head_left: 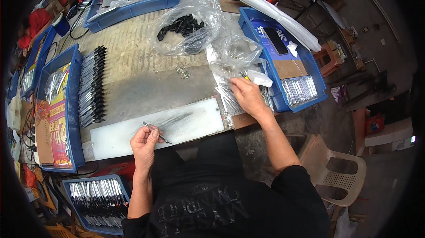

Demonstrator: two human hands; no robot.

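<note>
My left hand [144, 144] is closed on a slim pen [164, 139], pinching it between thumb and fingers above a white board [199, 120] with dark smudges. The pen lies at a slant, its dark end pointing down to the right. My right hand [249, 98] reaches to the right side of the table, fingers drawn together. Beside those fingertips lie several thin, silvery pen parts [227, 99] and a crumpled clear plastic bag [239, 51]. What the right fingers hold, if anything, is too small to make out.
Pens with black ends [92, 86] lie in a long row beside a blue tray [78, 105] at the left. Black parts [181, 26] fill a clear bag behind; small metal bits [182, 72] sit mid-table. Another blue tray [283, 105] holds a phone [275, 40]. A plastic chair [336, 171] stands lower right.
</note>
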